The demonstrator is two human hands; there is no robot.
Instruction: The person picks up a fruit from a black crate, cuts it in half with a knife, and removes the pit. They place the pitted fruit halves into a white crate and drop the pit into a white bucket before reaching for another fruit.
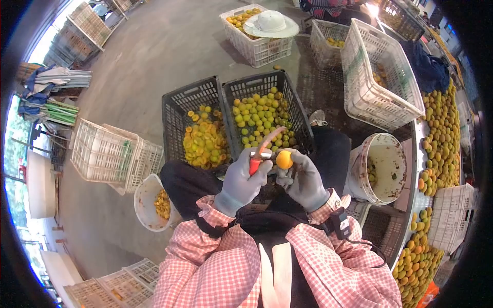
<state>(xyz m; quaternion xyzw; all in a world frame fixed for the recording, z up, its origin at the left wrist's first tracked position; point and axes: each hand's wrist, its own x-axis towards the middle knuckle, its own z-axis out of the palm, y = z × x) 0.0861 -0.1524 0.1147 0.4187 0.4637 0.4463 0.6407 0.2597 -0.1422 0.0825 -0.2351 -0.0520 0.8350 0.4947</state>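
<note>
My left hand [244, 177], in a grey glove, is closed around a red-handled curved knife [254, 165]. Its reddish-brown curved blade points up and to the right. My right hand [304, 179], also gloved, pinches a round yellow apricot-like fruit [284, 159] close beside the knife. Just beyond my hands stand two black crates. The right crate [255, 82] holds many whole green-yellow fruits [257, 114]; in the left crate [189, 91] lies a heap of cut yellow pieces [204, 141].
A white bucket [143, 205] with yellow pieces stands left of my knee, a stained bucket [393, 169] at right. White crates [105, 154] are stacked at left. A white hat [271, 23] lies on a fruit crate ahead. A table of fruit [441, 138] runs along the right.
</note>
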